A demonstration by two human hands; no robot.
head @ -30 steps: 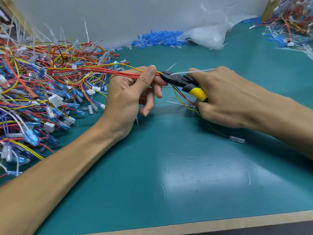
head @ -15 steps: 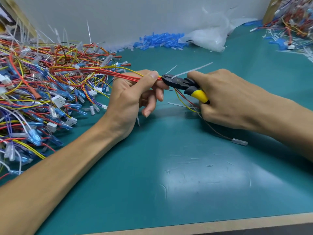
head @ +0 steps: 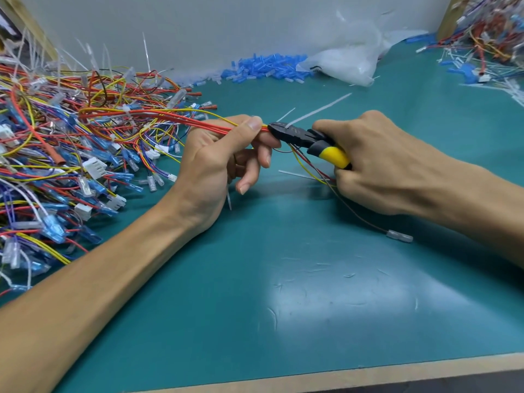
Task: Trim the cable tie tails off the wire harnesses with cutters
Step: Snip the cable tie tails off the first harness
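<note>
My left hand (head: 224, 160) pinches a red and yellow wire harness (head: 181, 119) between thumb and fingers, above the teal mat. My right hand (head: 380, 163) grips the black and yellow cutters (head: 309, 141), whose jaws sit at the harness just right of my left thumb. A white cable tie tail (head: 320, 109) sticks up and to the right from the jaws. Loose wires of the harness trail under my right hand to a clear terminal (head: 399, 236) on the mat.
A big tangled pile of harnesses (head: 56, 143) with upright tie tails fills the left. Blue terminals (head: 266, 66) and a clear plastic bag (head: 348, 61) lie at the back wall. More harnesses (head: 490, 38) sit far right. Cut tails (head: 297, 175) lie on the mat.
The white tie tail at the cutter jaws has tilted from nearly level to pointing up and right. Both hands have stayed almost in place.
</note>
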